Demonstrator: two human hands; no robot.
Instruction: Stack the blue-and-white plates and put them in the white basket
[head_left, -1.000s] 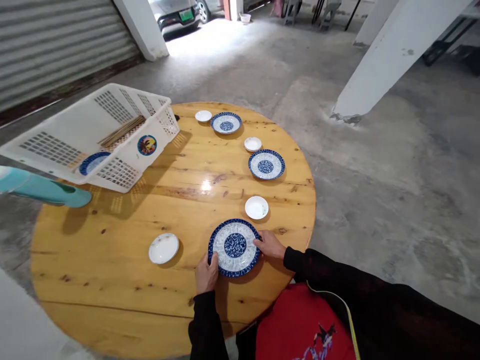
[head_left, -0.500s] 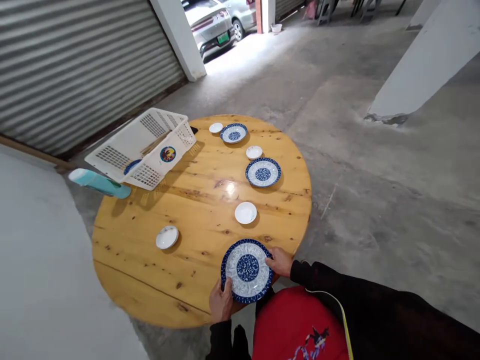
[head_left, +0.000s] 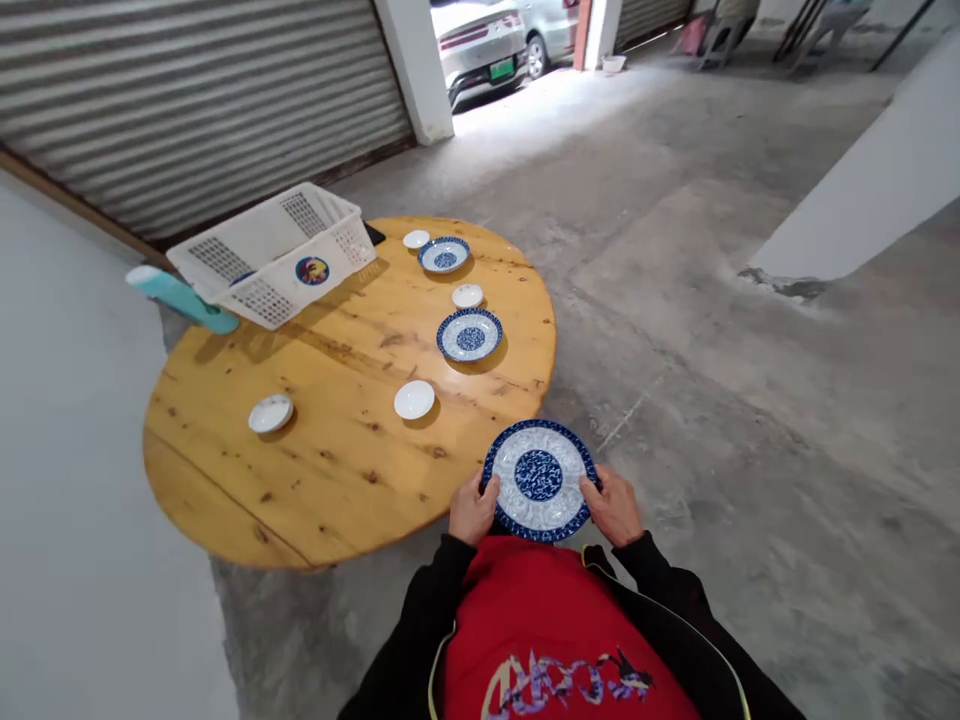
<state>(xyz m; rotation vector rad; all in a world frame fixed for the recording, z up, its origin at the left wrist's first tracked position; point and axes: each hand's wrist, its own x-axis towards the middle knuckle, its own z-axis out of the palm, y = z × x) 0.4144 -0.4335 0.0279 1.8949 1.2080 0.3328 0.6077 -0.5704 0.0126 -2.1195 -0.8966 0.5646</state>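
I hold a blue-and-white patterned plate (head_left: 538, 480) in front of my chest, off the table and over the concrete floor. My left hand (head_left: 472, 509) grips its left rim and my right hand (head_left: 616, 505) grips its right rim, fingers closed on the edge. The round wooden table (head_left: 330, 470) lies to my left. On it stand two more patterned plates (head_left: 469, 335) (head_left: 444, 255) and several small white saucers, the nearest saucer (head_left: 414, 400) a short way from my left hand.
A white plastic basket (head_left: 270, 255) sits tilted at the table's far edge, with a teal object (head_left: 180, 298) beside it. A grey wall runs along the left, a roller shutter behind, a white pillar (head_left: 862, 200) at right. Parked cars (head_left: 480, 40) stand far off.
The plate has been lifted off the table's near edge and drawn back toward my body. I have stepped back and to the right, so the table now lies further left.
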